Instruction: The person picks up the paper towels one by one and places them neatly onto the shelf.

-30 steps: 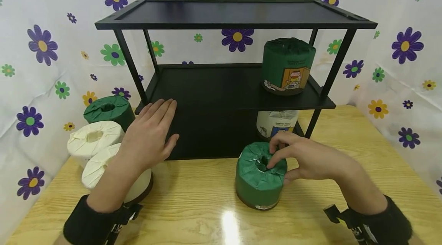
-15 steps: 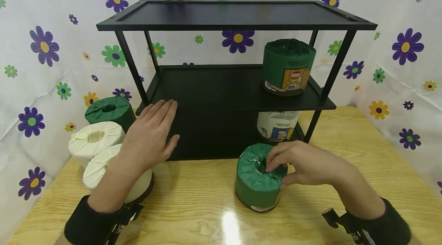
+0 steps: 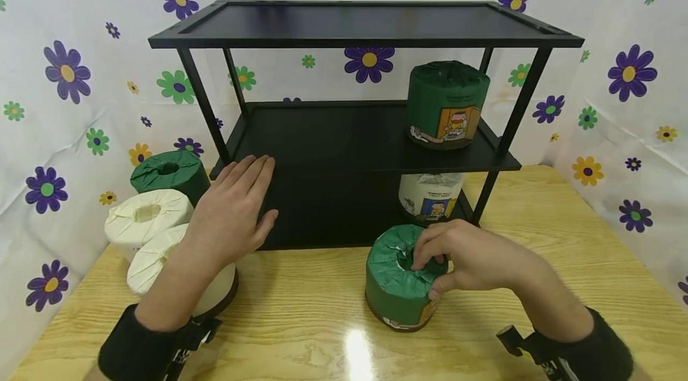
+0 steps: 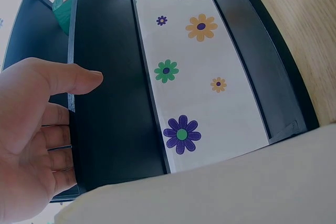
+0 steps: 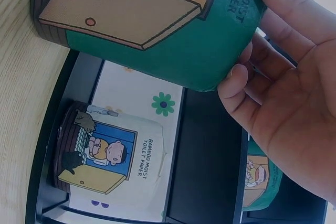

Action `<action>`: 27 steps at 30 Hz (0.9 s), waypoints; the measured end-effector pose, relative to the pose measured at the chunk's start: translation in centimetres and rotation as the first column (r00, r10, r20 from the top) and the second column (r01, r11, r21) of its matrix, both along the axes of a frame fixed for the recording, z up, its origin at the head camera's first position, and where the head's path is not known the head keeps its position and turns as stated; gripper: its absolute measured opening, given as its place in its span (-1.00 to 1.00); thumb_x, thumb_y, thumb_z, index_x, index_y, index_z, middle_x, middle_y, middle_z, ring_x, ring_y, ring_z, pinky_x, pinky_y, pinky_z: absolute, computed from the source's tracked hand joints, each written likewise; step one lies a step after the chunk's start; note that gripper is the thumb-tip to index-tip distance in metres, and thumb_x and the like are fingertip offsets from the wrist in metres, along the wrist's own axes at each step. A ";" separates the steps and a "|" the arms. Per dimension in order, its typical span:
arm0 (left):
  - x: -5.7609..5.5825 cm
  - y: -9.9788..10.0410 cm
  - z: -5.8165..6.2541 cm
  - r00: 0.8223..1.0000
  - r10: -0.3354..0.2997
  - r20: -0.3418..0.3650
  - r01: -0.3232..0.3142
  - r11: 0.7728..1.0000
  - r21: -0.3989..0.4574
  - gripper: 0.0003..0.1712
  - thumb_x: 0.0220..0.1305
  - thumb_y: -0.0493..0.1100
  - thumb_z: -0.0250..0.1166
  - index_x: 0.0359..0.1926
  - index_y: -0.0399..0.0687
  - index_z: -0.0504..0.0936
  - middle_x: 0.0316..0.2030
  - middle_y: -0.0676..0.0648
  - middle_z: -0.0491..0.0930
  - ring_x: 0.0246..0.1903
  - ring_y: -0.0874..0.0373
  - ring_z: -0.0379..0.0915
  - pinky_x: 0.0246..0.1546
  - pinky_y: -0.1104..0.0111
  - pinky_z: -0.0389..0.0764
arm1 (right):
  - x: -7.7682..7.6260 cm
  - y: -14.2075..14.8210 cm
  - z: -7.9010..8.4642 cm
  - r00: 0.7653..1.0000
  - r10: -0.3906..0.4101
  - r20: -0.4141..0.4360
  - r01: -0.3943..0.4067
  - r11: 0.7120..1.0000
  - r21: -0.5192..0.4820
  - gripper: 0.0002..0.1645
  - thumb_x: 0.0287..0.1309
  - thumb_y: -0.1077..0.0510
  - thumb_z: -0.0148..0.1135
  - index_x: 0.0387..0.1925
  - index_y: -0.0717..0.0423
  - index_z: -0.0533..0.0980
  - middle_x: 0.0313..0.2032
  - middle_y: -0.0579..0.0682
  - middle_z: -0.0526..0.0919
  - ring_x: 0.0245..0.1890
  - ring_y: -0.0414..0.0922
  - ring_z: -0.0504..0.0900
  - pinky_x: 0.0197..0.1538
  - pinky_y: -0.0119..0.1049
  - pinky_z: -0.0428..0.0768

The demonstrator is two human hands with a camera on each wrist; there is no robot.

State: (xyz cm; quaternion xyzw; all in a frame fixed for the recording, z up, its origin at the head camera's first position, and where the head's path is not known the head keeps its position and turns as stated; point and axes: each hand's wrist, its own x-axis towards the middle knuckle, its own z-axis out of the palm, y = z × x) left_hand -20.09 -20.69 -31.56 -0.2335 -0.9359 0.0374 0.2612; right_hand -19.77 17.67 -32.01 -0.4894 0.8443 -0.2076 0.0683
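Well, that right hand (image 3: 478, 258) pinches a green roll (image 3: 395, 304) at its top, while the left hand (image 3: 228, 211) rests straight-fingered at the middle shelf's (image 3: 333, 136) front edge.

The left forearm (image 3: 185, 276) partly hides the nearest cream roll (image 3: 153, 258), while the right wrist view crops the green roll (image 5: 152, 24).

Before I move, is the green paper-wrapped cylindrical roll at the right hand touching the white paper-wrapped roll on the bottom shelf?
Apart. The right wrist view shows flowered cloth between the green roll and the white roll.
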 end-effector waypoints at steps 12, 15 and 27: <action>0.0 0.1 0.0 1.000 0.014 0.019 -0.014 1.000 -0.001 -0.10 0.16 -0.01 0.40 0.40 -0.38 0.30 0.37 -0.35 0.36 0.37 -0.26 0.28 0.39 -0.11 0.30 | 0.2 -0.5 -0.3 1.000 -0.019 -0.005 0.019 1.000 -0.014 -0.69 -0.12 -0.04 0.61 -0.31 -0.04 0.74 -0.34 -0.29 0.66 -0.44 -0.38 0.42 -0.39 -0.50 0.51; 0.0 0.1 0.0 1.000 0.014 0.021 -0.014 1.000 -0.001 -0.10 0.16 -0.01 0.40 0.40 -0.38 0.30 0.37 -0.35 0.36 0.37 -0.26 0.27 0.39 -0.11 0.30 | 0.5 -0.7 -0.2 0.999 -0.049 0.001 0.049 0.999 0.011 -0.70 -0.11 -0.07 0.60 -0.34 -0.05 0.71 -0.39 -0.30 0.62 -0.49 -0.39 0.39 -0.44 -0.51 0.48; 0.1 0.2 0.1 0.999 0.017 0.027 -0.017 1.000 -0.003 -0.10 0.17 0.00 0.39 0.41 -0.38 0.30 0.37 -0.35 0.36 0.37 -0.26 0.27 0.40 -0.10 0.29 | 1.4 -1.1 0.1 0.992 -0.075 -0.104 0.093 0.981 0.171 -0.60 -0.15 -0.08 0.62 -0.29 -0.08 0.62 -0.22 -0.24 0.63 -0.18 -0.28 0.57 -0.10 -0.32 0.66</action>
